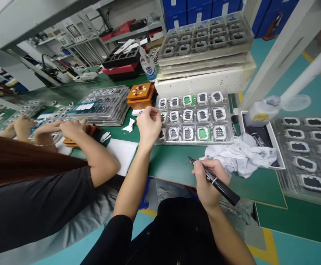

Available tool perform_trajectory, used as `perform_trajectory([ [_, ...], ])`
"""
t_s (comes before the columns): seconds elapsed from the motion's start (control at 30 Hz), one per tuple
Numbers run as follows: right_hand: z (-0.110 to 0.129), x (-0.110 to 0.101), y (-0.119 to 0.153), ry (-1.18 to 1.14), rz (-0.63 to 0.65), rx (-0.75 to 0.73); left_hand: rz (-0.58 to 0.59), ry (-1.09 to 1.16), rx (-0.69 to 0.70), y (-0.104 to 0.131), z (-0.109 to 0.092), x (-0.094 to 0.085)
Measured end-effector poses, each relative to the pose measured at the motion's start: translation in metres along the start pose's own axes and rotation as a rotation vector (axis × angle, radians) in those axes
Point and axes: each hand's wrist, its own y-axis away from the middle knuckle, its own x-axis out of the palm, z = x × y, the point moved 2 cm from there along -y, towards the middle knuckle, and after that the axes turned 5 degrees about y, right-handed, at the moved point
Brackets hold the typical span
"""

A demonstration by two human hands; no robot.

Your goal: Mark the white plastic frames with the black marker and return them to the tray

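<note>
A black marker pen (218, 184) sits in my right hand (210, 182), its dark tip pointing up and left over the green bench. My left hand (149, 125) is raised at the left edge of a clear plastic tray (195, 141), thumb and fingertips pinched together. Whatever the pinch holds, if anything, is too small to make out. Rows of white-framed square parts with dark centres (188, 115) fill the tray's pockets. Green shows around two of them, one in the back row and one in the front (203, 133). My left hand and wrist partly cover the leftmost column.
Stacked trays (207, 40) stand behind, with an orange block fixture (140, 92) and a pump bottle (148, 64) to their left. A crumpled cloth (240, 154) lies beside a white box (280, 158) at right. More trays (305, 154) sit beyond. A co-worker's arms (94, 147) work at left.
</note>
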Motion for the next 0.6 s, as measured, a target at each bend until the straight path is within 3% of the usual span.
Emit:
perform_trajectory([
  [0.07, 0.000, 0.000, 0.000, -0.004, -0.002, -0.002, 0.046, -0.036, 0.069, 0.000, -0.007, 0.002],
  [0.17, -0.001, 0.001, 0.000, 0.006, -0.014, -0.002, 0.209, -0.152, 0.128, -0.002, -0.017, 0.010],
  [0.3, -0.001, 0.001, 0.000, 0.002, -0.023, -0.005, 0.316, -0.182, 0.101, -0.010, -0.020, 0.017],
  [0.43, 0.001, 0.002, -0.001, -0.008, -0.020, -0.009, 0.353, -0.133, 0.091, -0.019, -0.017, 0.022],
  [0.5, 0.002, 0.002, -0.002, -0.009, -0.021, -0.014, 0.318, -0.070, 0.087, -0.020, -0.018, 0.022],
  [0.6, 0.003, 0.002, -0.003, -0.032, -0.025, -0.033, 0.267, 0.188, 0.069, -0.007, -0.026, 0.013],
])
